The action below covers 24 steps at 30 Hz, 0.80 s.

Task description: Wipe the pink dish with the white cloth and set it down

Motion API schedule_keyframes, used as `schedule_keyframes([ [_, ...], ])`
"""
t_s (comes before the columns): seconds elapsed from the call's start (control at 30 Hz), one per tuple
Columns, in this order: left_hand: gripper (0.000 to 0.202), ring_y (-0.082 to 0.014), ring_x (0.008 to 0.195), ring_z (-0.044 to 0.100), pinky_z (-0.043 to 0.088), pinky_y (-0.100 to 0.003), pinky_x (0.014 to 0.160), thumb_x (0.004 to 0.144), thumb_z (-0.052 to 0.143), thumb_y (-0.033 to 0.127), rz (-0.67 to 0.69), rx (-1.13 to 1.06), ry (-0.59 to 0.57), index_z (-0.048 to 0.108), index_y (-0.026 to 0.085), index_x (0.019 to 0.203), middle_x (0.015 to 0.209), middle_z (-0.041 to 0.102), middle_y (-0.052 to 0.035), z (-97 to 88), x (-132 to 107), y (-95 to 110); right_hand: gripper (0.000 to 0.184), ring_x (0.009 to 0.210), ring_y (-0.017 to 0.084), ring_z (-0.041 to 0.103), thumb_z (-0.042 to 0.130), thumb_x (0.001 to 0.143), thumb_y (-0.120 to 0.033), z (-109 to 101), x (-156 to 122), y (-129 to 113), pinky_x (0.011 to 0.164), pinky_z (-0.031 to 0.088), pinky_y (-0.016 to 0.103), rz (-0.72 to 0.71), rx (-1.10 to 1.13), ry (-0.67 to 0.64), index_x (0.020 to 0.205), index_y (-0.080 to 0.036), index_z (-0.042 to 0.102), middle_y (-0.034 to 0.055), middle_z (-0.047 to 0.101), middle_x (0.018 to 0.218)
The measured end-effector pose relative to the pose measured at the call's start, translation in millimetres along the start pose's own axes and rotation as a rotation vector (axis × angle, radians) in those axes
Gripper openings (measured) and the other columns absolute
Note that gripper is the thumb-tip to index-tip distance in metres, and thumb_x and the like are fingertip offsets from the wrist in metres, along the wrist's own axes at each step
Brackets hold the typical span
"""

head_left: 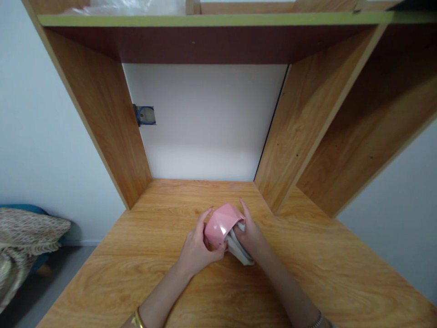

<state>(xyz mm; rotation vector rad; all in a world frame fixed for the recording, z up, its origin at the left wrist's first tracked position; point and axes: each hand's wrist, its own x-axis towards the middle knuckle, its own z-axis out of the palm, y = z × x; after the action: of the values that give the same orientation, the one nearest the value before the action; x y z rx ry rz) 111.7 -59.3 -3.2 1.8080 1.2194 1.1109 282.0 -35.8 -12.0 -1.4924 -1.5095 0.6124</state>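
The left grip (197,249) clasps the pink bowl (221,223), slanting up rightward, mouth facing the right grip (251,234), which clutches pale cloth (239,249).

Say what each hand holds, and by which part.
Left hand: pink bowl, by its side. Right hand: whitish cloth, by its upper part, at the bowl's opening.

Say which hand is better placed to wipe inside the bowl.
Likely the right hand: it has the pale cloth at the opening of the pink bowl; the left hand holds the bowl.
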Motion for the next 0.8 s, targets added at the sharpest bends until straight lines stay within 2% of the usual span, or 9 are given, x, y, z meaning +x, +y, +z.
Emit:
schedule_keyframes([
  [0.1, 0.082, -0.0083, 0.046, 0.046, 0.038, -0.018, 0.044, 0.068, 0.063, 0.037, 0.013, -0.048, -0.02, 0.019, 0.018, 0.134, 0.068, 0.057, 0.0023, -0.6, 2.9, -4.4, 0.067, 0.093, 0.02, 0.058, 0.047, 0.072, -0.026, 5.0, -0.7, 0.1, 0.082, 0.044, 0.036, -0.022, 0.103, 0.028, 0.134, -0.025, 0.023, 0.0032, 0.062, 0.102],
  [0.2, 0.085, -0.0074, 0.046, 0.044, 0.036, -0.018, 0.043, 0.071, 0.061, 0.042, 0.009, -0.144, 0.0, 0.012, 0.017, 0.136, 0.069, 0.056, 0.002, -0.9, 6.8, -8.2, 0.065, 0.106, 0.021, 0.051, 0.046, 0.074, -0.029, 9.0, -1.5, -2.3, 0.09, 0.039, 0.036, -0.024, 0.16, 0.089, 0.134, -0.019, 0.024, 0.0077, 0.053, 0.119],
  [0.27, 0.085, -0.0058, 0.047, 0.044, 0.038, -0.018, 0.045, 0.071, 0.061, 0.042, 0.037, -0.221, 0.006, 0.011, 0.019, 0.136, 0.087, 0.058, -0.0034, -0.6, 8.4, -8.7, 0.064, 0.11, 0.021, 0.048, 0.045, 0.076, -0.031, 10.9, -2.0, -4.1, 0.093, 0.037, 0.035, -0.018, 0.209, 0.118, 0.134, -0.016, 0.023, 0.0097, 0.05, 0.121],
  [0.33, 0.087, -0.0043, 0.048, 0.045, 0.04, -0.019, 0.046, 0.07, 0.064, 0.041, 0.062, -0.271, -0.005, 0.011, 0.022, 0.135, 0.109, 0.053, -0.0096, 0.4, 8.6, -7.4, 0.066, 0.113, 0.02, 0.046, 0.045, 0.076, -0.034, 12.2, -2.6, -5.7, 0.095, 0.035, 0.035, 0.002, 0.275, 0.138, 0.135, -0.016, 0.02, 0.0102, 0.049, 0.122],
  [0.43, 0.09, -0.0098, 0.061, 0.054, 0.046, -0.023, 0.056, 0.064, 0.07, 0.037, 0.079, -0.248, -0.049, 0.014, 0.021, 0.134, 0.119, 0.047, -0.0124, 2.5, 6.5, -3.3, 0.073, 0.108, 0.021, 0.049, 0.049, 0.074, -0.037, 14.4, -3.6, -7.7, 0.091, 0.039, 0.035, 0.036, 0.417, 0.104, 0.136, -0.016, 0.015, 0.0102, 0.055, 0.115],
  [0.5, 0.085, -0.0172, 0.081, 0.056, 0.047, -0.027, 0.069, 0.063, 0.071, 0.035, 0.088, -0.195, -0.041, 0.022, 0.018, 0.13, 0.115, 0.05, -0.0118, 3.9, 4.7, -0.8, 0.078, 0.099, 0.021, 0.055, 0.053, 0.071, -0.038, 16.2, -3.9, -8.1, 0.084, 0.044, 0.034, 0.052, 0.514, 0.061, 0.136, -0.017, 0.014, 0.0095, 0.058, 0.109],
  [0.57, 0.075, -0.0201, 0.092, 0.054, 0.045, -0.029, 0.077, 0.064, 0.07, 0.035, 0.075, -0.139, -0.002, 0.03, 0.016, 0.124, 0.108, 0.054, -0.0101, 5.0, 3.3, 0.4, 0.083, 0.091, 0.02, 0.058, 0.058, 0.067, -0.036, 18.1, -3.7, -7.2, 0.078, 0.047, 0.033, 0.071, 0.559, 0.051, 0.135, -0.018, 0.014, 0.0092, 0.058, 0.108],
  [0.67, 0.067, -0.0174, 0.079, 0.057, 0.046, -0.027, 0.068, 0.065, 0.067, 0.04, 0.008, -0.078, 0.02, 0.034, 0.016, 0.119, 0.088, 0.06, -0.0048, 5.8, 2.2, 0.5, 0.091, 0.081, 0.02, 0.061, 0.063, 0.062, -0.032, 18.5, -2.5, -5.5, 0.071, 0.049, 0.032, 0.12, 0.512, 0.078, 0.136, -0.017, 0.013, 0.0075, 0.061, 0.099],
  [0.8, 0.072, -0.0131, 0.056, 0.056, 0.045, -0.023, 0.053, 0.062, 0.068, 0.043, -0.041, 0.008, 0.027, 0.035, 0.015, 0.12, 0.068, 0.059, 0.0013, 5.3, 1.1, 0.4, 0.093, 0.06, 0.018, 0.06, 0.062, 0.061, -0.032, 10.5, -1.5, -9.0, 0.055, 0.048, 0.029, 0.152, 0.284, 0.122, 0.136, -0.016, 0.01, -0.0019, 0.06, 0.068],
])
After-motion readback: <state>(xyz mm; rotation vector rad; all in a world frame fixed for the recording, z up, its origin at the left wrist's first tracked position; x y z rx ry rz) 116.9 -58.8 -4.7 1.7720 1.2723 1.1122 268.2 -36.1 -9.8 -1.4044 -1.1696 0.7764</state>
